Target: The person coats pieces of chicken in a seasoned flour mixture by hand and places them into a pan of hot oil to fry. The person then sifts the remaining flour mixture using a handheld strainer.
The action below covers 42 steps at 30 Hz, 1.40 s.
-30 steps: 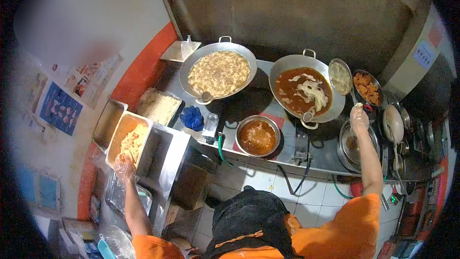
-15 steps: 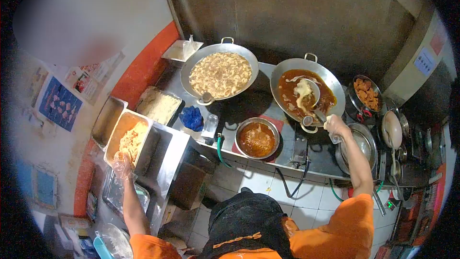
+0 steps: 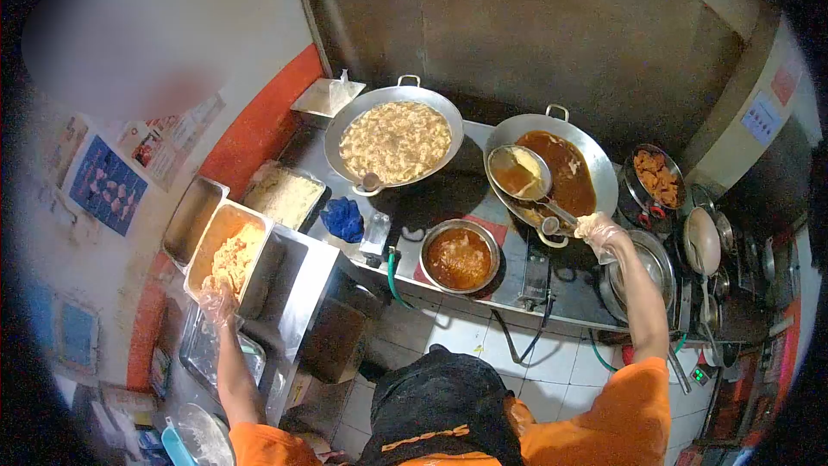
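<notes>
My right hand (image 3: 605, 237), in a clear plastic glove, is closed round the handle of a strainer ladle (image 3: 519, 173). The ladle's bowl is over the left side of the right wok (image 3: 606, 174), with pale food in it. Brown oil fills that wok. At the left, my gloved left hand (image 3: 217, 300) is at the near end of a metal tray (image 3: 226, 207) of orange-coated food (image 3: 235, 252); its fingertips touch the food, and whether they grip any is unclear.
A second wok (image 3: 450, 112) holds bubbling pale food. A metal bowl of red-brown liquid (image 3: 459, 256) stands at the front. Blue cloth (image 3: 342, 220) lies beside a floury tray (image 3: 285, 197). Fried pieces (image 3: 655, 178) and stacked bowls (image 3: 642, 272) are at the right.
The ladle has gone from the right wok's right rim, down into the oil, then to its left side. My right hand moved left and down. My left hand stays at the tray.
</notes>
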Available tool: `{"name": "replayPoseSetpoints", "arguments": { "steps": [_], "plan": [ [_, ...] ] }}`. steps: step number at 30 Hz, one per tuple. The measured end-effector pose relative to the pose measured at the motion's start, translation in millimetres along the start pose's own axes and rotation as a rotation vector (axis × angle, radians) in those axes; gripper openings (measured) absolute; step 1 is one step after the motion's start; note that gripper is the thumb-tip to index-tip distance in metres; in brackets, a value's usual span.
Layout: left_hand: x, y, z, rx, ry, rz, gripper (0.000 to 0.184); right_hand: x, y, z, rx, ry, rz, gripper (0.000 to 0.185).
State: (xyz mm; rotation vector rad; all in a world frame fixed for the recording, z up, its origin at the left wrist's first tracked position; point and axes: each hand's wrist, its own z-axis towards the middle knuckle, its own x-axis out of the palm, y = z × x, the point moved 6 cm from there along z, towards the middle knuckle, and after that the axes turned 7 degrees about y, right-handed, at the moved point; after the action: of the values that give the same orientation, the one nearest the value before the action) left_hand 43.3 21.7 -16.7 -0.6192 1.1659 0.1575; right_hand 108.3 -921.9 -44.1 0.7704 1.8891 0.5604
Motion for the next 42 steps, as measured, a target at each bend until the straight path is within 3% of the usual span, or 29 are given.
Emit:
{"name": "replayPoseSetpoints", "arguments": {
  "steps": [2,5,10,12,14,16,17,19,20,21,23,26,29,31,33,35,37,38,39,41,42],
  "plan": [
    [-12,-15,-10,0.069,-0.176,0.066,0.054,-1,-4,0,0.003,-0.020,0.086,0.016],
    [-14,-18,-12,-0.066,-0.034,-0.109,0.058,-3,-12,4,-0.119,0.017,0.107,0.015],
    [-18,-24,-16,0.012,-0.145,-0.051,0.054,-3,-7,-14,0.056,0.042,0.417,0.012],
    [-26,-32,-18,0.031,-0.178,-0.055,0.053,-3,0,-16,0.005,0.033,0.313,0.011],
    [-37,-53,-30,-0.112,-0.057,-0.092,0.052,-1,-3,-11,-0.041,0.027,0.209,0.011],
    [-41,-58,-29,-0.089,-0.043,-0.079,0.052,-2,-34,11,-0.069,0.063,0.769,0.011],
    [-43,-61,-31,-0.064,-0.020,-0.063,0.052,1,-28,9,-0.068,0.067,0.772,0.011],
    [-32,-47,-24,-0.098,0.012,-0.081,0.051,-24,7,-11,-0.162,-0.275,0.205,0.011],
    [-13,-15,-10,0.005,-0.099,0.005,0.051,-31,16,-16,-0.158,-0.265,0.130,0.008],
    [-6,-2,-3,0.108,-0.208,0.092,0.050,-42,-28,14,-0.185,-0.322,0.277,0.009],
    [-15,-17,-9,0.063,-0.167,0.088,0.050,-59,8,-7,-0.004,-0.601,-0.430,0.014],
    [-17,-21,-12,-0.071,-0.095,0.031,0.049,-76,11,-14,0.085,-0.748,-0.382,0.022],
    [-16,-22,-12,-0.008,-0.072,-0.089,0.046,-88,-18,-15,0.151,-0.909,-0.293,0.030],
    [-16,-20,-13,0.013,-0.131,-0.099,0.044,-91,-45,-8,0.238,-0.919,-0.339,0.034],
    [-29,-45,-22,0.142,-0.313,0.047,0.047,-93,-67,9,0.229,-0.873,-0.600,0.024],
    [-44,-70,-32,0.079,-0.219,-0.003,0.048,-85,-74,10,0.251,-0.825,-0.688,0.023],
    [-47,-80,-33,-0.132,0.004,0.042,0.049,-70,-87,21,0.215,-0.744,-0.759,0.022],
    [-43,-77,-31,-0.131,0.005,0.041,0.049,-60,-91,38,0.188,-0.580,-0.915,0.019],
    [-39,-69,-29,-0.104,-0.029,0.034,0.048,-57,-82,33,0.189,-0.578,-0.916,0.019],
    [-33,-55,-26,-0.084,-0.067,0.025,0.047,-46,-63,25,0.143,-0.523,-0.508,0.023],
    [-31,-53,-25,-0.067,-0.090,0.039,0.048,-41,-53,28,0.162,-0.438,-0.547,0.024]
  ]
}}
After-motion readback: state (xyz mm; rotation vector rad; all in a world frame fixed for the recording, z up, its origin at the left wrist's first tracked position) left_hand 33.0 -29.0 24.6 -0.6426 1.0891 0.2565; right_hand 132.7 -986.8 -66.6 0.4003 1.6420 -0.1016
